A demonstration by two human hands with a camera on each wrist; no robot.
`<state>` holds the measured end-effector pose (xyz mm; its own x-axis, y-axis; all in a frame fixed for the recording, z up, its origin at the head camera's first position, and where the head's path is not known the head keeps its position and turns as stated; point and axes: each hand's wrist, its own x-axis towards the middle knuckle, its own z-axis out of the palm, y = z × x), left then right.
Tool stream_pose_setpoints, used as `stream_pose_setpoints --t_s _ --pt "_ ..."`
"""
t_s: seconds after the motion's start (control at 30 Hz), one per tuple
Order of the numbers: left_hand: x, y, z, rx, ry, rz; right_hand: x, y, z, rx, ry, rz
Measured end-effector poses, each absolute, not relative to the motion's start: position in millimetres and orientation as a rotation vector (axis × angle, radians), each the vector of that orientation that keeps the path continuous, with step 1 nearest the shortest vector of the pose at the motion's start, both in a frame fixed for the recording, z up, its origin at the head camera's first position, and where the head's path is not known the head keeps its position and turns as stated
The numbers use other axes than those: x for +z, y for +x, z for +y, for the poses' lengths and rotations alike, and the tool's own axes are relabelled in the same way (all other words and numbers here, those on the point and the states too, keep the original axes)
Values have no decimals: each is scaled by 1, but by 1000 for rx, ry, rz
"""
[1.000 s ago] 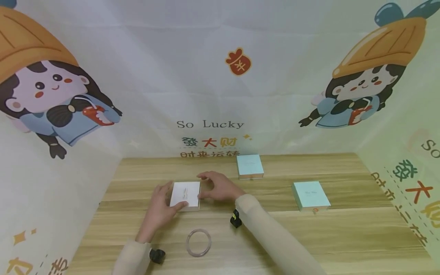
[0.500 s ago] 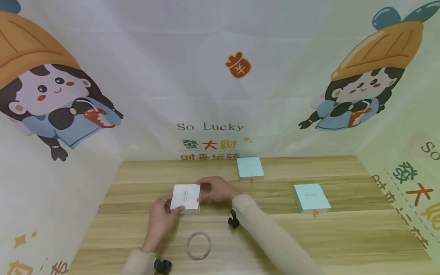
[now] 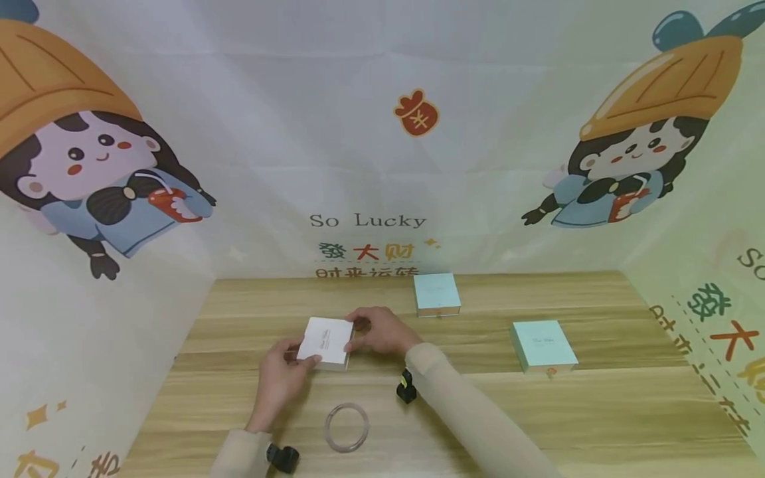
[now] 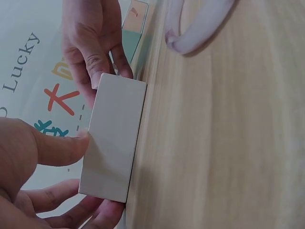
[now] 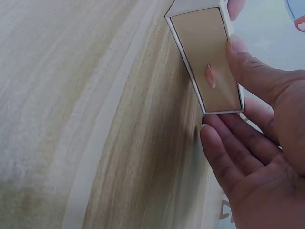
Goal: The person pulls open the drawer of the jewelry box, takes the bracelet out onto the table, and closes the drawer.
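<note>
A small white box [image 3: 325, 340] with printed lettering on top is gripped from both sides, slightly turned. The left hand [image 3: 281, 377] holds its left side, thumb on the near top edge; in the left wrist view the thumb and fingers hold one end of the plain side face [image 4: 113, 138]. The right hand [image 3: 382, 332] grips the right side, thumb near the top edge. In the right wrist view a tan drawer front [image 5: 205, 52] with a small pinkish tab [image 5: 210, 76] faces the camera. A pale translucent bangle [image 3: 329, 428] lies nearer on the table.
Two light-blue boxes stand on the wooden table [image 3: 454, 418]: one [image 3: 437, 292] at the back, another [image 3: 544, 344] farther right. Patterned white cloth [image 3: 287, 133] rises behind and at both sides. Black devices [image 3: 283, 458] are at the wrists.
The left hand has shifted its hold toward the box's near left corner. The white box has turned slightly between the hands. The bangle and light-blue boxes have kept their places.
</note>
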<state>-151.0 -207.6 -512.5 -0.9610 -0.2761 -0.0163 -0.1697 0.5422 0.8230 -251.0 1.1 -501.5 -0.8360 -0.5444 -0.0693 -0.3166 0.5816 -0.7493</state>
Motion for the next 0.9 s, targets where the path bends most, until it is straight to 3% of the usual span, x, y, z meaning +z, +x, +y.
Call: stream_pose_setpoints --t_s 0.9 --pt "-515 -185 -214 -1578 399 -2622 -515 -210 7 -1396 -481 2674"
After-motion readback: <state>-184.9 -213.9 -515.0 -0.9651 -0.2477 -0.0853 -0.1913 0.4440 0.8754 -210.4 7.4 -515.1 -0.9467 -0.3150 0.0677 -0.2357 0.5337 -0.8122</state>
